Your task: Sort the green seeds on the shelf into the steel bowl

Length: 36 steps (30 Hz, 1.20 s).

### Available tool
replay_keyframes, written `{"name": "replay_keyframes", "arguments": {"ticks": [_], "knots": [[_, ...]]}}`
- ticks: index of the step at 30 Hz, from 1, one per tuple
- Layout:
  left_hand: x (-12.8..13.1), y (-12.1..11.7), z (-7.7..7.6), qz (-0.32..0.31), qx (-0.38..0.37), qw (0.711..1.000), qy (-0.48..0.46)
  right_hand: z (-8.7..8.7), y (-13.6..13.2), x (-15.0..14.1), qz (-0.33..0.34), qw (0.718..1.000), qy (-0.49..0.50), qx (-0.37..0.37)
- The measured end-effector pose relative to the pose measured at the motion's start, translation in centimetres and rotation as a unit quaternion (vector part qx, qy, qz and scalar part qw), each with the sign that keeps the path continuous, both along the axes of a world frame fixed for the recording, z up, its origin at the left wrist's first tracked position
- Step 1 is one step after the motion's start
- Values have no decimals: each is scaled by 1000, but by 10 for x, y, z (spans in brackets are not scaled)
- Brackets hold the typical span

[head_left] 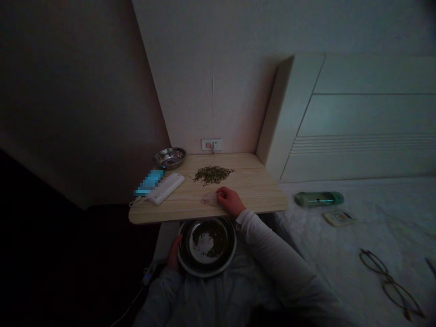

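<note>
A pile of small dark green beans [213, 174] lies on the wooden bedside table [252, 193]. My right hand [229, 200] rests on the tabletop near its front edge, fingers curled together beside a pale smudge on the wood; what they pinch is too small to make out. Below the table edge, my left hand [174, 252] grips the left rim of a round metal bowl [207, 247] held in my lap. The bowl holds more of the green beans around a bare shiny patch.
A second, empty metal bowl [169, 157] stands at the table's back left, under a wall socket [211, 144]. A white power strip [166, 188] and a blue blurred item [150, 181] lie left. On the bed: a green case [319, 198], a small card [339, 218], glasses [391, 284].
</note>
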<state>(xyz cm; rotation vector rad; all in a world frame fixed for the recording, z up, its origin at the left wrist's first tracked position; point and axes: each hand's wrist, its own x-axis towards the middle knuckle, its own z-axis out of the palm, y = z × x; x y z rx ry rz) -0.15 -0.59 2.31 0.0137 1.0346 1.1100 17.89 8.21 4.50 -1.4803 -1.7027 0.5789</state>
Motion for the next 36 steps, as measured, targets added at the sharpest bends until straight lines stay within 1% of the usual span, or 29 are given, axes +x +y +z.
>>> {"name": "replay_keyframes", "arguments": {"ticks": [4,7,11,15,19,24,28,32,36], "knots": [[-2,1,-4,10,-6,1000,16,1,0,3,-30,999,-14,-1],[-3,0,-5,9,11,1000,24,2,1,7,-41,999,-19,-1],[-3,0,-5,-8,15,1000,20,2,2,13,-37,999,-16,-3],[-3,0,-4,7,27,999,18,1,4,18,-38,999,-9,-5],[-1,-1,-1,18,22,999,27,3,6,19,-30,1000,-10,-2],[-3,-1,-7,-1,40,999,-3,5,6,17,-35,999,-3,-8],[-5,0,-12,7,40,999,-7,3,7,13,-56,998,15,-9],[-5,0,-9,27,24,999,8,1,8,6,-70,997,17,-2],[-4,-2,-7,9,28,1000,-5,1,9,-3,-66,998,0,0]]}}
